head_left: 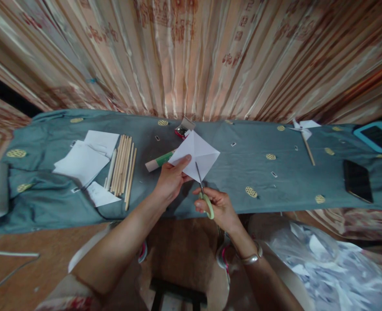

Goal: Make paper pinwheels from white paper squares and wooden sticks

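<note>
My left hand pinches the near-left corner of a creased white paper square, holding it up over the blue-grey cloth. My right hand is closed on the pale green handles of a pair of scissors. The blades point up and reach into the paper's lower edge near its fold line. A bracelet sits on my right wrist.
On the cloth-covered table lie a bundle of wooden sticks, white paper sheets, a glue stick, a small box, a finished paper pinwheel, a black phone and a blue-framed tablet. A plastic bag of scraps sits lower right.
</note>
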### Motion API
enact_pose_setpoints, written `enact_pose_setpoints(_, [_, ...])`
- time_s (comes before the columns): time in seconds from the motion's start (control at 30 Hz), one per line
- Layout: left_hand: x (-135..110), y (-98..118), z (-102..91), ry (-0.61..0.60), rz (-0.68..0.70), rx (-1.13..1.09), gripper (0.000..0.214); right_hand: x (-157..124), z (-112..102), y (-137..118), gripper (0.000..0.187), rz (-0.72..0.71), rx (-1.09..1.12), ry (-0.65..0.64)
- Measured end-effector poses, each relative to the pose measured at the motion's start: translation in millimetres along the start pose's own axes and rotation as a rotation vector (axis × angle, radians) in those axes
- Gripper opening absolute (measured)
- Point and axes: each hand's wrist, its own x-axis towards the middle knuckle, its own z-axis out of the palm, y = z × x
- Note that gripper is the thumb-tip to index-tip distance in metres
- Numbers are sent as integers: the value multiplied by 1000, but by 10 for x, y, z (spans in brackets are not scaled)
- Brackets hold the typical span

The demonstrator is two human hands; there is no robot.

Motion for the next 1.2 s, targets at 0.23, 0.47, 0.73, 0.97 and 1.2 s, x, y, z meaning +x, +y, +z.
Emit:
enact_pose_setpoints(0.23, [4,5,1,11,-15,-7,18,-1,7,-19,33,27,-7,5])
enact_pose_setpoints(0.47, [13,-19,-27,-14,2,11,22,-3,27,-31,37,49,21,22])
enact_pose_setpoints(0.73, [105,72,-75,8,59,-17,29,-71,-39,-16,39,-32,-78,-84])
enact_pose_setpoints(0.97, [194,199,-202,46,105,-22,27,-116,-265,-61,38,-64,-127,-119])
enact_pose_setpoints(1.2, [118,-2,-188,-129,-4,172,33,-38,-486,-171,40,-179,-79,338])
